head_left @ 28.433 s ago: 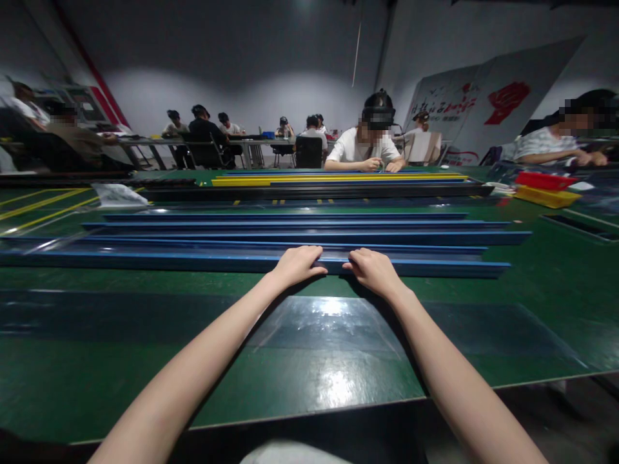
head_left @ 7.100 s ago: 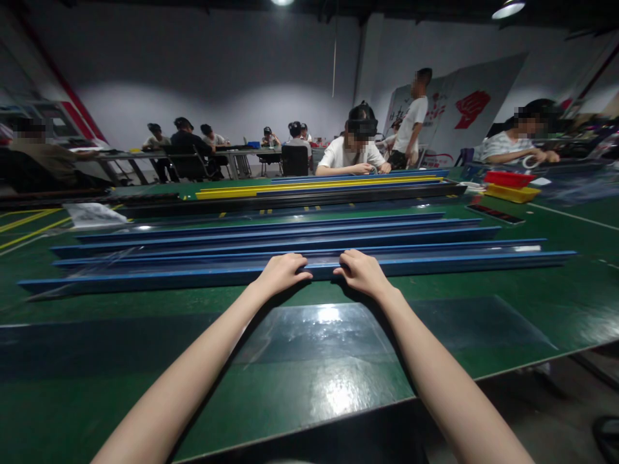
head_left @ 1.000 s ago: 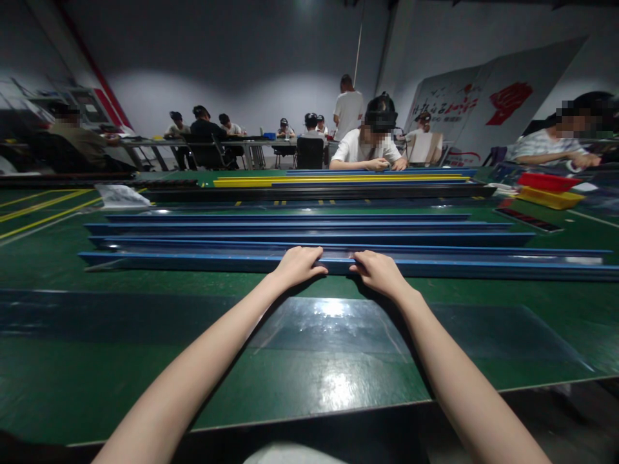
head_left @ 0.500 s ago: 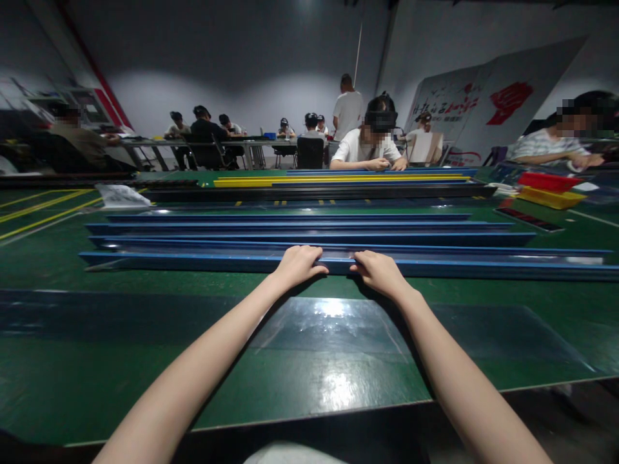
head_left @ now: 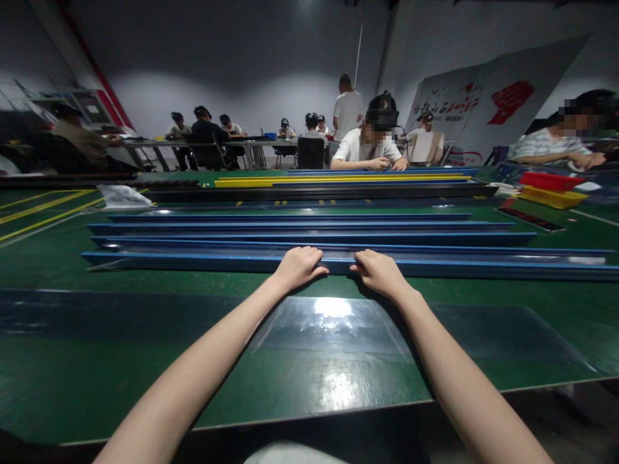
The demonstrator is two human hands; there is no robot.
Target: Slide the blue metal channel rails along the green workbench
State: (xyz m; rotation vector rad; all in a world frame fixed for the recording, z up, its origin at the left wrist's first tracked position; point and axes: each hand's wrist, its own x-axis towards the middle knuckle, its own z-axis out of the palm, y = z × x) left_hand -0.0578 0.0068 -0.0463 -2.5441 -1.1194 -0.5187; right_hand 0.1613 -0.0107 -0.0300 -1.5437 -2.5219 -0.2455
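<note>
L hand (head_left: 300, 265) & R hand (head_left: 379, 272) each gripping edge of nearest blue channel (head_left: 193, 263) on grn tbl (head_left: 62, 383)

Blue channels (head_left: 338, 265) on green table (head_left: 271, 394)

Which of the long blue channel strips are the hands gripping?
The frontmost long blue channel strip; its right end alone runs to the picture's edge, while the blue strips behind it stop short.

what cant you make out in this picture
All in the head view:
Left hand and right hand: most fingertips, hidden by the hands themselves.
Nearest blue channel: right end, cut off by the picture's right edge.
Clear sheet: left end, cut off by the left edge.
Fist banner: smaller lettering, too blurred.
</note>
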